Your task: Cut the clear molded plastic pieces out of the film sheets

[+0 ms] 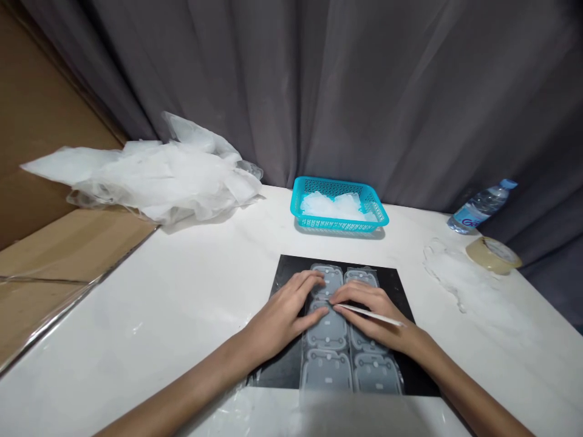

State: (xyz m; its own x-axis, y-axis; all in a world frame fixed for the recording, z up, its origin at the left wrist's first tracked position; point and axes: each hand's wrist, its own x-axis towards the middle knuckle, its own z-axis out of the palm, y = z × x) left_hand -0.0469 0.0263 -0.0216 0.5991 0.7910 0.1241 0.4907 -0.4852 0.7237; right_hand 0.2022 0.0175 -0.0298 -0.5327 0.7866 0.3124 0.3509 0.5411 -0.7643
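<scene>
Resting left hand [285, 312], loosely spread with thumb apart, on translucent grey rounded-rectangle plastic pieces [328, 328]; touching top-left piece with fingertips, middle-left one with thumb. Pinching slim white stick [373, 314] between thumb and fingers of right hand [376, 300], pointing tip toward border between those two pieces, near left thumb. Covering much of middle-right piece with right hand. Seeing pieces in two columns of three, under and between both hands, bottom pair nearer the person than either set of fingers, laid on flat black rectangular mat [419, 370]. Also seeing turquoise perforated plastic basket [339, 225] with white filmy bits [334, 207] inside, beyond both hands; crumpled white plastic pile [177, 179] beyond and left of left hand; clear blue-capped plastic bottle [476, 209] and yellowish tape roll [492, 255] beyond and right of right hand.
</scene>
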